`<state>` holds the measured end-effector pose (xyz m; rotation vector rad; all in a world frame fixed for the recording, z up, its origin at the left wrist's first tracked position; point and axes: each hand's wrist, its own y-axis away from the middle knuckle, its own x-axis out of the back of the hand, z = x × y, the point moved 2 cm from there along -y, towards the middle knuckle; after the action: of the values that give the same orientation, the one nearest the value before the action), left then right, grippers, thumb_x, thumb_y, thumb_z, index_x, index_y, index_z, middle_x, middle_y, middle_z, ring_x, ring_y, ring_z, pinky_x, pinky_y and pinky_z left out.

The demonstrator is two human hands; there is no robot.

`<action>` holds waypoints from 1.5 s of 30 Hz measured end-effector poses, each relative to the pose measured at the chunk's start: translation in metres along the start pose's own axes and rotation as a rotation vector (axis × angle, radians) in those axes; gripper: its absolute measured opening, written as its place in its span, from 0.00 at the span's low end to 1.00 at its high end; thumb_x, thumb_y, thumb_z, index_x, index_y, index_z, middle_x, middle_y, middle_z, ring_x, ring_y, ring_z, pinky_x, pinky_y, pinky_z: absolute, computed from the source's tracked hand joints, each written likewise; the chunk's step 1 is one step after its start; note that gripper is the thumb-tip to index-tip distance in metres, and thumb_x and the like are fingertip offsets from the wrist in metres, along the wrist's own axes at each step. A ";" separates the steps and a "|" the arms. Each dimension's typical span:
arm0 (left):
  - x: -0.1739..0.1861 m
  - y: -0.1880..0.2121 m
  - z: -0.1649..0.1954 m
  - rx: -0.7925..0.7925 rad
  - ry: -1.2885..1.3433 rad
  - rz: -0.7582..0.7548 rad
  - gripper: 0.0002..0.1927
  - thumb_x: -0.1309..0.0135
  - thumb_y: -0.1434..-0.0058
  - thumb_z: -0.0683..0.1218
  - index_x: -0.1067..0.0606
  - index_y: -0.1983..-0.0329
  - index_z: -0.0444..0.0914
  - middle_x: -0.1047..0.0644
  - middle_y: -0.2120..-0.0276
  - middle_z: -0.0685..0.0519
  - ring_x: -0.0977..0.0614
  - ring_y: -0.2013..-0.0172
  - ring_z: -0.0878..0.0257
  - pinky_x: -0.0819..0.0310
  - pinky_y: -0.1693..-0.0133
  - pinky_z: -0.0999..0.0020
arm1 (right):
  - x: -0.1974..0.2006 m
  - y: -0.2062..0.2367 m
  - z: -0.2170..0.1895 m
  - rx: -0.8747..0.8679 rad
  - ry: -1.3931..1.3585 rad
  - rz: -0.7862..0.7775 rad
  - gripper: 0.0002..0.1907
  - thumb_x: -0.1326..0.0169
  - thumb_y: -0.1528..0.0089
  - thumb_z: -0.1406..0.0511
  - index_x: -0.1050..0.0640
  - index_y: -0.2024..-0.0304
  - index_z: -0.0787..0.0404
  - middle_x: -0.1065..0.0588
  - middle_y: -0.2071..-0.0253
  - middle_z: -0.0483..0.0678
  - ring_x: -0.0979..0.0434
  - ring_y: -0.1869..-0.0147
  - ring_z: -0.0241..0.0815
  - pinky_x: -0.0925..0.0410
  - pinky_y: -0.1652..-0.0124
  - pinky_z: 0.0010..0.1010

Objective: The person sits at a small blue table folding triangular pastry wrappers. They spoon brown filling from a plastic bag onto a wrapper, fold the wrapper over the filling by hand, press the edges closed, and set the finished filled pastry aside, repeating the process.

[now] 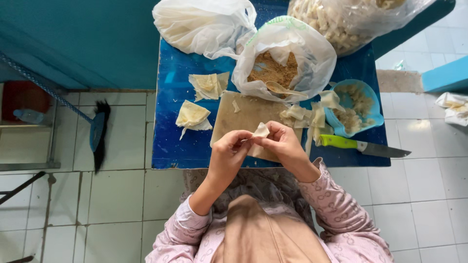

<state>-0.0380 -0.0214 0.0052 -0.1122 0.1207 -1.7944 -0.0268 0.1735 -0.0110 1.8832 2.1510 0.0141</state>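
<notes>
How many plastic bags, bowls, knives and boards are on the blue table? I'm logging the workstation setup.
Plastic bags: 3 (white one, one with brown filling, clear one of pale pieces)
Blue bowl: 1
Green-handled knife: 1
Board: 1
Total: 6

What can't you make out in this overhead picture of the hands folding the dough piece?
- Head view: the inside of the dough wrapper, closed in by the left hand and right hand.
- White plastic bag: contents hidden by its film.
- Bag of finished pieces: cut off by the top edge.
</notes>
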 end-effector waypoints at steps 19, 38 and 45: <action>-0.024 0.002 -0.027 0.176 0.390 -0.086 0.15 0.51 0.25 0.46 0.25 0.41 0.32 0.20 0.51 0.51 0.19 0.51 0.66 0.23 0.49 0.72 | -0.042 0.042 -0.052 0.821 1.272 0.336 0.17 0.41 0.43 0.76 0.20 0.50 0.66 0.24 0.54 0.53 0.24 0.51 0.54 0.31 0.50 0.43; -0.011 0.010 -0.001 -0.005 -0.408 0.063 0.08 0.43 0.33 0.45 0.21 0.56 0.37 0.16 0.66 0.49 0.14 0.68 0.58 0.22 0.68 0.67 | -0.015 0.025 -0.017 0.236 0.668 0.418 0.08 0.39 0.36 0.68 0.20 0.55 0.65 0.23 0.64 0.47 0.23 0.63 0.36 0.31 0.62 0.25; -0.010 -0.008 0.000 -0.160 -0.882 0.119 0.04 0.43 0.32 0.47 0.24 0.60 0.42 0.18 0.68 0.50 0.16 0.68 0.51 0.25 0.70 0.58 | -0.037 -0.004 -0.029 0.624 1.288 0.488 0.16 0.37 0.43 0.69 0.24 0.53 0.62 0.26 0.59 0.54 0.25 0.55 0.59 0.32 0.55 0.47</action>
<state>-0.0436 -0.0100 0.0062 -0.9681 -0.3546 -1.4741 -0.0329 0.1422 0.0240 3.3481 2.3815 1.0150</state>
